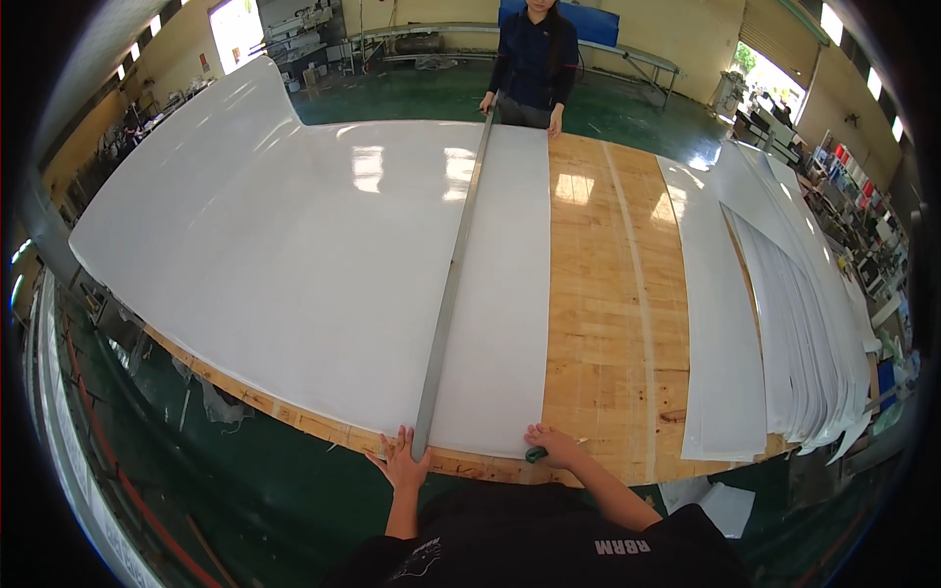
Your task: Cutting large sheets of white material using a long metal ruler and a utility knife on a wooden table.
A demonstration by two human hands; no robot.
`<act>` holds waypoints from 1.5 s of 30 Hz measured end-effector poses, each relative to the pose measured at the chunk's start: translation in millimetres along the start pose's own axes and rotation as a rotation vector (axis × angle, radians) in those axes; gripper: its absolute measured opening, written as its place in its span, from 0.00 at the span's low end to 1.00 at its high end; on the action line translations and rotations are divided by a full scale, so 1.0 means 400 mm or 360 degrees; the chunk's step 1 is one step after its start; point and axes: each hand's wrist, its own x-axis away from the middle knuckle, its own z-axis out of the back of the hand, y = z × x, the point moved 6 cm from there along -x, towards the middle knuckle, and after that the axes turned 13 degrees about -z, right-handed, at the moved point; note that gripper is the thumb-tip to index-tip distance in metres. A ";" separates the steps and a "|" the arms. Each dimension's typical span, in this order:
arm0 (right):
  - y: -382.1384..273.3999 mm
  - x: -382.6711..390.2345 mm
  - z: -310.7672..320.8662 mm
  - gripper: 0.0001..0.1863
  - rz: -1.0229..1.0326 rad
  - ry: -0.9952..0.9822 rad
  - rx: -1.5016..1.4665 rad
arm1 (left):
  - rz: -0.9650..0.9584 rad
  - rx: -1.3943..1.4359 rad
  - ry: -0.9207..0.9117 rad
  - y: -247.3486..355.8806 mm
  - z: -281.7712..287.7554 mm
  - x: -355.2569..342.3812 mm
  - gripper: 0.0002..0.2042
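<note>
A long grey metal straightedge [450, 284] lies across a large white sheet [274, 255] on a plywood table [618, 323]. My left hand [398, 456] rests at the straightedge's near end, fingers spread over the sheet's edge and touching the bar. My right hand [554, 448] is closed on a small dark green tool [535, 455] near the sheet's lower right corner; the tool's tip is too small to make out. A co-worker [529, 69] stands across the table, one hand at the straightedge's far end and the other at the sheet's far right corner.
Stacked white sheets [804, 333] and a separate strip [720, 392] lie on the table's right part. The large sheet curls up at the far left. A long bench [627, 57] and a blue board [588, 29] stand behind. Offcuts [725, 505] lie on the green floor below.
</note>
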 end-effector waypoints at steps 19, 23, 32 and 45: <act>-0.006 -0.003 -0.018 0.36 -0.0113 0.0057 -0.0171 | 0.0052 0.0085 -0.0151 -0.028 0.001 -0.012 0.36; -0.011 0.009 -0.022 0.36 -0.0144 0.0087 -0.0153 | 0.0022 0.0243 -0.0092 -0.047 -0.025 -0.015 0.37; 0.012 -0.007 -0.036 0.34 -0.0213 0.0078 -0.0412 | -0.0038 0.0003 0.0132 0.003 -0.044 -0.003 0.37; -0.011 0.002 0.010 0.34 -0.0161 0.0070 -0.0459 | 0.0623 0.0104 0.0280 -0.026 -0.010 0.061 0.41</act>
